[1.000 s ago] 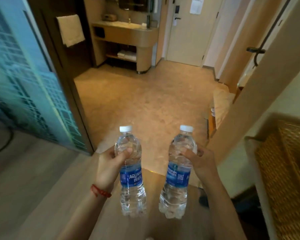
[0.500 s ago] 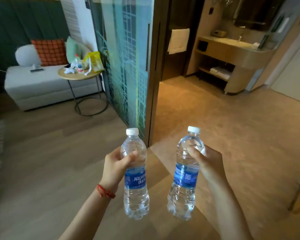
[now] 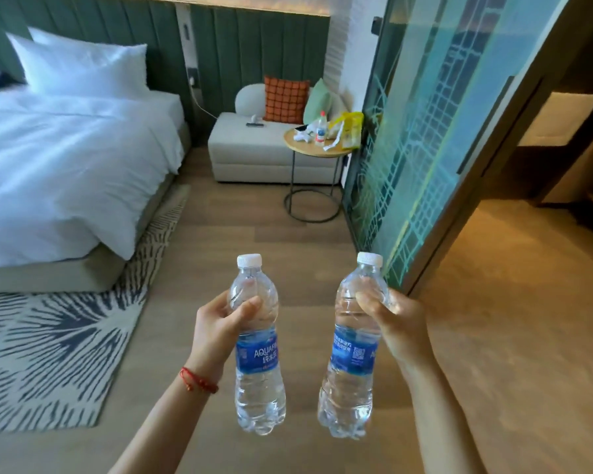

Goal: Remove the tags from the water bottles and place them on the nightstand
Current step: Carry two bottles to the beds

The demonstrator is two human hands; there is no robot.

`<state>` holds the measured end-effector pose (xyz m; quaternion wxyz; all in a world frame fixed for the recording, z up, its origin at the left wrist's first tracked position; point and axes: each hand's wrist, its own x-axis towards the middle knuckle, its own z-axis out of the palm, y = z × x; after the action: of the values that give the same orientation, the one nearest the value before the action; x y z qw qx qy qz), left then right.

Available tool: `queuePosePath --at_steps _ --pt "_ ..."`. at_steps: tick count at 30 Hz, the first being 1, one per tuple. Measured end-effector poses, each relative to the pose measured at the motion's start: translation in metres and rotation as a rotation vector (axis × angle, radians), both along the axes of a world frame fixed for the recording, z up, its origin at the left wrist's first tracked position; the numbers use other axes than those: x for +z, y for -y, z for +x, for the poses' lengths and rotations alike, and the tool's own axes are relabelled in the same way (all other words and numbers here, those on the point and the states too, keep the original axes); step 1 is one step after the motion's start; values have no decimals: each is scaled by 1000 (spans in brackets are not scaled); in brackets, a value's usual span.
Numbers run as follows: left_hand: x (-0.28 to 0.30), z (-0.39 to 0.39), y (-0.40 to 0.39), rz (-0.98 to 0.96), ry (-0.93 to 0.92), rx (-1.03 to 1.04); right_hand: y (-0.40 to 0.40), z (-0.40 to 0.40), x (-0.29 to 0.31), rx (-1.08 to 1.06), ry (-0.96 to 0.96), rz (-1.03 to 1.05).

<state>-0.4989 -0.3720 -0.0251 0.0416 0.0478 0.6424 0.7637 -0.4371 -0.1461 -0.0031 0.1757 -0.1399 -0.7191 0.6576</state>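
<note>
Item one — left bottle [image 3: 259,350]: clear plastic, white cap, blue label band at mid-height; upright, long axis near vertical. Held by the left hand [image 3: 220,331], whose fingers wrap its upper body just above the label, thumb across the front.

Item two — right bottle [image 3: 351,350]: same make, upright with the cap tipped slightly toward the right; gripped by the right hand [image 3: 399,328], fingers curled round its shoulder above the label.

Both bottles hang over the wooden floor [image 3: 305,241], side by side and apart, not touching. No separate tag is discernible on either neck.

Destination: no bedside unit shows plainly. The nearest raised surface is the round side table [image 3: 317,152] — the counter — standing ahead and a little right, well apart from the hands, its top cluttered with a small bottle [image 3: 319,129], white scraps and a yellow bag [image 3: 348,130].

Also present: bed [image 3: 65,159] at left, patterned rug [image 3: 48,336], small sofa [image 3: 250,145] behind the counter.

Judgement: the right hand lies slightly nearer the counter; both hands are full, so one bottle likely needs setting down before any tag work.
</note>
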Motion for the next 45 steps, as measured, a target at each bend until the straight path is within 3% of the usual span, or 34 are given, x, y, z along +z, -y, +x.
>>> queuePosePath --at_steps 18,28,37,45 --pt "-4 -170 222 -22 15 169 215 -213 -6 221 -8 26" --pt "-28 -243 345 27 79 487 344 -360 -27 592 42 33" --pt "-32 -355 466 7 76 788 496 -529 -27 934 81 -56" --pt "-25 -431 571 -36 93 1010 634 -648 -19 1129 77 24"
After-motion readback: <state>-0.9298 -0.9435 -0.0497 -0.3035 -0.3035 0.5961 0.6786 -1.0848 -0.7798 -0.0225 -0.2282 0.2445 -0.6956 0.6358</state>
